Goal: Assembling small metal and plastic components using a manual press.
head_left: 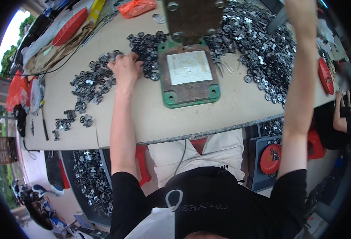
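Observation:
My left hand [126,67] is on the table left of the press, its fingers bent down among small black wheeled chassis parts [90,85]. What its fingertips hold, if anything, is hidden. A green-framed press base [189,95] stands in front of me, bearing a whitish square pad [188,67]. Above the pad hangs the dark press head [193,18]. My right hand [301,12] is raised at the top right, beside a grey bar [278,20]. The upper edge cuts off its fingers, so its grip does not show.
A large heap of black and silver parts [259,44] covers the table right of the press. Loose thin pins [225,67] lie beside the base. Below the table edge are a bin of parts [92,179] and a red dish [270,158]. Another person [335,119] sits at right.

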### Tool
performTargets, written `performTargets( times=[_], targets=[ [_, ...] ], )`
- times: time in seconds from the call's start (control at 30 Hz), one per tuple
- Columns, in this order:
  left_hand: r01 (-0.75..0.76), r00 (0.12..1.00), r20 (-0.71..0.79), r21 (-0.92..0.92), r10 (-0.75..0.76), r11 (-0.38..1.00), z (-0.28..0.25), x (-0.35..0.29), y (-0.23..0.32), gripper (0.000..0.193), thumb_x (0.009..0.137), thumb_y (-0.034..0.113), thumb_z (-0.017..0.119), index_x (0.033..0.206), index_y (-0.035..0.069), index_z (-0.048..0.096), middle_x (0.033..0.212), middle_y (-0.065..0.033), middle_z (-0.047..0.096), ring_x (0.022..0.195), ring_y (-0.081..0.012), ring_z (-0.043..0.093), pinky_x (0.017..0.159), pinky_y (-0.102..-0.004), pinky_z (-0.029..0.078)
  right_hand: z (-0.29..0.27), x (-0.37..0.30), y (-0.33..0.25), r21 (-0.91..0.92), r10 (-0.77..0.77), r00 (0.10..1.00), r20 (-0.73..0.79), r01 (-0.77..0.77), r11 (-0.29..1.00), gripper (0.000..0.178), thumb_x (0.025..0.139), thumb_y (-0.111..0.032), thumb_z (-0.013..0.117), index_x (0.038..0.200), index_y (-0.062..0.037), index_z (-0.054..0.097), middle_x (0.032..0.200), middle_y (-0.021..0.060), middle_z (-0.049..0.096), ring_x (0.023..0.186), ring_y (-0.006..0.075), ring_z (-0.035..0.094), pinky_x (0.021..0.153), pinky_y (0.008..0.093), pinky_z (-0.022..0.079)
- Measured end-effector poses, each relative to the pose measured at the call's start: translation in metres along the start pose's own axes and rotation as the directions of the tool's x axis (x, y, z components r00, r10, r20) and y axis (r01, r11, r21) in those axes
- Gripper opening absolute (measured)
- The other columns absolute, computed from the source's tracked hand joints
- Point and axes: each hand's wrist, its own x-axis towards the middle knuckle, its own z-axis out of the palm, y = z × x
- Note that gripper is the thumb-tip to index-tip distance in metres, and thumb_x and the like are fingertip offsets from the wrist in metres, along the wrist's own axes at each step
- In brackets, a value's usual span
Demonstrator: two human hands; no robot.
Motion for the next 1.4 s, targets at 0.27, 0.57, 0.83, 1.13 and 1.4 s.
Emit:
performTargets(
  times=[0.27, 0.57, 0.83, 1.13, 1.4],
  targets=[
    [0.285, 0.921, 0.298, -0.070, -0.253, 0.956, 0.009, 0.004, -0.014, 0.025, 0.067, 0.016, 0.071, 0.091, 0.010, 0.066, 0.080, -0.0051, 0.065, 0.082, -0.0208, 0.060, 0.080, -0.0388, 0.037, 0.048, -0.188, 0.062, -0.132, 0.456, 0.677, 0.578, -0.473, 0.871, 0.017, 0.075, -0.009, 0.062, 0.088, 0.0004, 0.063, 0.070, 0.0094, 0.062, 0.062, 0.0141, 0.057, 0.060, 0.0275, 0.046],
    [0.326, 0.937, -0.005, -0.347, -0.350, 0.879, -0.040, -0.031, 0.034, 0.013, 0.076, 0.009, 0.065, 0.087, 0.002, 0.067, 0.081, -0.0082, 0.063, 0.066, -0.0140, 0.057, 0.061, -0.0264, 0.046, 0.104, -0.179, 0.059, -0.491, 0.515, 0.445, 0.733, -0.178, 0.853, 0.016, 0.074, -0.001, 0.049, 0.083, -0.0011, 0.063, 0.084, 0.0197, 0.063, 0.084, 0.0353, 0.061, 0.074, 0.0409, 0.048],
    [0.757, 0.638, 0.769, -0.617, 0.037, -0.214, -0.056, -0.115, 0.133, 0.032, 0.087, 0.004, 0.054, 0.118, 0.001, 0.050, 0.102, -0.0158, 0.062, 0.097, -0.0240, 0.061, 0.077, -0.0301, 0.053, 0.090, -0.192, 0.052, -0.404, 0.452, 0.593, 0.666, -0.223, 0.887, 0.016, 0.076, -0.002, 0.051, 0.089, -0.0003, 0.058, 0.084, 0.0186, 0.062, 0.084, 0.0369, 0.059, 0.073, 0.0423, 0.047],
    [0.738, 0.556, 0.797, -0.342, 0.237, -0.581, -0.035, -0.127, 0.148, 0.039, 0.092, 0.010, 0.044, 0.129, -0.003, 0.037, 0.121, -0.0182, 0.050, 0.111, -0.0321, 0.051, 0.094, -0.0395, 0.045, 0.094, -0.183, 0.051, -0.465, 0.500, 0.404, 0.766, -0.188, 0.865, 0.016, 0.076, -0.005, 0.052, 0.088, 0.0007, 0.061, 0.089, 0.0197, 0.062, 0.087, 0.0345, 0.060, 0.075, 0.0412, 0.047],
    [0.722, 0.552, 0.791, -0.296, 0.264, -0.625, -0.032, -0.130, 0.143, 0.040, 0.092, 0.010, 0.044, 0.129, -0.003, 0.036, 0.121, -0.0184, 0.050, 0.112, -0.0328, 0.050, 0.095, -0.0429, 0.044, 0.050, -0.197, -0.013, 0.031, 0.260, 0.609, 0.750, -0.424, 0.905, 0.014, 0.083, -0.001, 0.049, 0.094, 0.0024, 0.055, 0.081, 0.0119, 0.062, 0.076, 0.0213, 0.061, 0.065, 0.0278, 0.047]
  ],
)
